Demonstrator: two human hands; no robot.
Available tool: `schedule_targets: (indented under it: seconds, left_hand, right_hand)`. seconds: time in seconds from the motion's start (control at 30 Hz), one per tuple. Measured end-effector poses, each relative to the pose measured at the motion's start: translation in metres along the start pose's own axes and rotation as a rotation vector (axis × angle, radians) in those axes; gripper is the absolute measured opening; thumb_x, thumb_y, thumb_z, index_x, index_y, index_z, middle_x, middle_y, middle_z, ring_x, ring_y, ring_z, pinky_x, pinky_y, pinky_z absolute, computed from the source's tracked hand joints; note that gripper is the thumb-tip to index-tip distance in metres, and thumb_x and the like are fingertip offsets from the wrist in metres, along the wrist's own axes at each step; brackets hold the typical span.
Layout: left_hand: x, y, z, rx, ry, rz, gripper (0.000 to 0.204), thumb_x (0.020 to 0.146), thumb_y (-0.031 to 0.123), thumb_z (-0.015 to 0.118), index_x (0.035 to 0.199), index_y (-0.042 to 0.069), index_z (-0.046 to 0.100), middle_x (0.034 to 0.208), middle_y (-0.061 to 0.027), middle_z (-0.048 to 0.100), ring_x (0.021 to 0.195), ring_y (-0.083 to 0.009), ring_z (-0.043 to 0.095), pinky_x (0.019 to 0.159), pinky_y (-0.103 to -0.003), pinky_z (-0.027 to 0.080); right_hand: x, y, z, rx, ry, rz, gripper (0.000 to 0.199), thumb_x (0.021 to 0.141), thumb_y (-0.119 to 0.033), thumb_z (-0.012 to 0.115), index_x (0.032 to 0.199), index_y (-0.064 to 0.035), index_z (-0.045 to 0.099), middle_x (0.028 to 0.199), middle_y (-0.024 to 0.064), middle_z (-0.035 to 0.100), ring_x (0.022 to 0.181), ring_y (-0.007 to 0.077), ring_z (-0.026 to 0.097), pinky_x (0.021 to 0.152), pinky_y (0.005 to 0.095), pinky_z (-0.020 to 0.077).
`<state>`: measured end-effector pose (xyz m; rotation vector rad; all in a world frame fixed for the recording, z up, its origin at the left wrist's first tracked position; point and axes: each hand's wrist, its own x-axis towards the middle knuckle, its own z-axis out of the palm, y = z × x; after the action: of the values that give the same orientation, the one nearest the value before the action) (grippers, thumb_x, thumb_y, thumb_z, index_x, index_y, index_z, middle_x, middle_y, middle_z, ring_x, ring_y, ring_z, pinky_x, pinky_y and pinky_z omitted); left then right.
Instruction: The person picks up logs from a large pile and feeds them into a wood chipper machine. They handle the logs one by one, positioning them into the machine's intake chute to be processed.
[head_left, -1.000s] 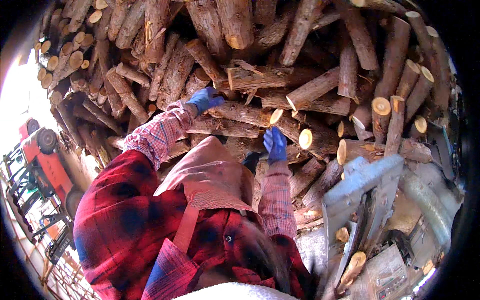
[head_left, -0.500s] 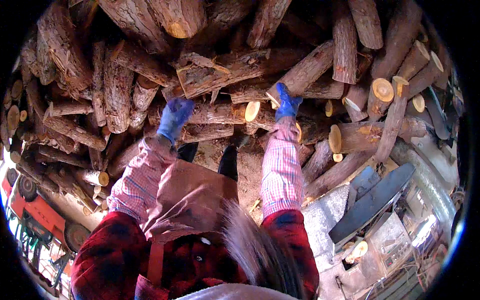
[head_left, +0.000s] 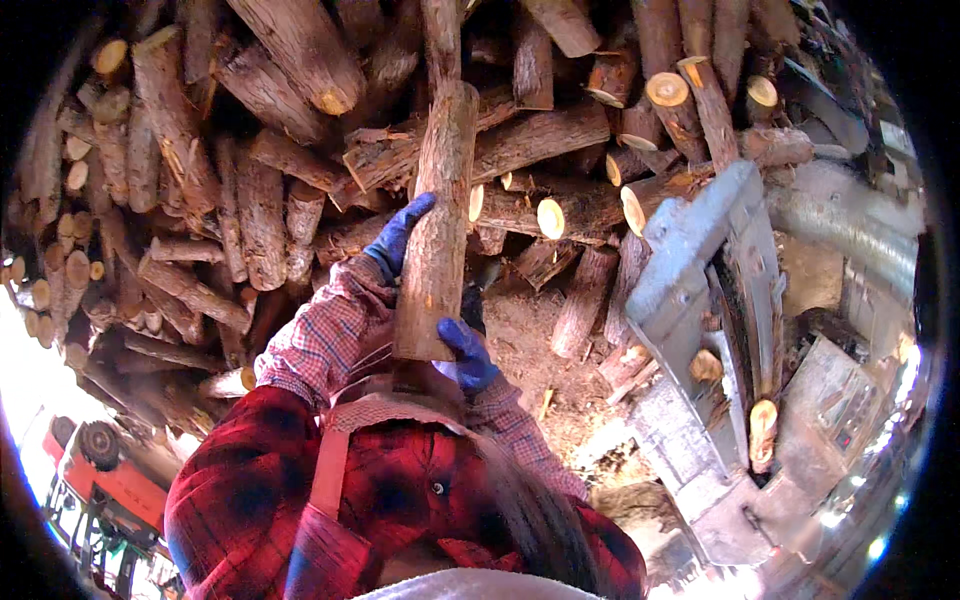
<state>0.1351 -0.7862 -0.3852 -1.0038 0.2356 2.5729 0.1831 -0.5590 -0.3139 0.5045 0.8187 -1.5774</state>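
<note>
A long bark-covered log (head_left: 437, 235) is held up in front of my body, its far end toward the woodpile and its near cut end close to my apron (head_left: 405, 412). My left hand (head_left: 402, 236), in a blue glove, grips the log's left side about midway. Lower down, my right hand (head_left: 466, 356), also blue-gloved, is against the right side near the cut end. Both palms and some fingers are hidden by the log.
A large woodpile (head_left: 262, 215) of cut logs spans the far side and left. At right stands a grey metal machine (head_left: 690, 250) with a narrow log (head_left: 763, 430) in its frame. Wood chips cover the ground (head_left: 515, 345). A red wheeled machine (head_left: 115, 465) is at lower left.
My hands were apart over the woodpile, the right at a log's end. Now a log is lifted close to my body between both hands. The view has swung toward the grey machine.
</note>
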Motion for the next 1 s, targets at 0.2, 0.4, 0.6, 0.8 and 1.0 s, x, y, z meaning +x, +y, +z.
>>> schedule_targets:
  seconds: [0.2,0.4,0.6,0.8,1.0]
  left_hand:
    - [-0.089,0.019,0.199,1.013,-0.191,0.431,0.074,0.083,0.046,0.067,0.138,0.003,0.042,0.124,-0.0108,0.056,0.110,-0.0207,0.054,0.094,-0.034,0.045]
    - [-0.117,-0.073,0.346,1.627,-0.694,0.623,0.101,0.076,0.026,0.080,0.148,-0.004,0.015,0.147,-0.0140,0.032,0.138,-0.0227,0.029,0.112,-0.037,0.025]
    - [0.005,-0.202,0.468,1.588,-0.942,0.383,0.110,0.059,0.033,0.088,0.145,0.001,0.027,0.135,-0.0154,0.046,0.128,-0.0249,0.043,0.109,-0.038,0.032]
    - [0.154,-0.353,0.591,2.379,-1.281,1.102,0.096,0.064,0.039,0.080,0.141,0.004,0.036,0.124,-0.0240,0.056,0.115,-0.0385,0.055,0.100,-0.044,0.043]
    - [0.172,-0.380,0.602,2.652,-1.224,0.860,0.084,0.066,0.044,0.078,0.135,0.011,0.045,0.119,-0.0226,0.058,0.110,-0.0384,0.057,0.091,-0.048,0.047]
  right_hand:
    - [-0.024,-0.126,0.060,-0.340,-0.190,-0.749,0.060,0.097,-0.026,0.053,0.147,-0.0052,0.027,0.139,0.0094,0.045,0.124,0.0226,0.048,0.106,0.0366,0.0371]
    - [-0.160,-0.255,0.043,0.345,0.001,-1.178,0.060,0.095,-0.048,0.050,0.136,-0.0049,0.045,0.127,0.0088,0.056,0.114,0.0239,0.055,0.101,0.0395,0.0431]
    - [-0.357,-0.320,-0.120,0.374,0.359,-1.973,0.059,0.097,-0.045,0.048,0.140,-0.0065,0.039,0.136,0.0109,0.047,0.122,0.0261,0.047,0.106,0.0395,0.0368]
    - [-0.392,-0.229,-0.198,-0.209,1.518,-2.000,0.039,0.099,-0.018,0.050,0.134,0.0004,0.046,0.136,0.0165,0.048,0.122,0.0243,0.048,0.103,0.0388,0.0401]
    - [-0.304,-0.118,-0.190,0.302,1.224,-1.625,0.035,0.096,-0.017,0.058,0.125,0.0008,0.054,0.112,0.0107,0.063,0.098,0.0182,0.061,0.089,0.0314,0.0498]
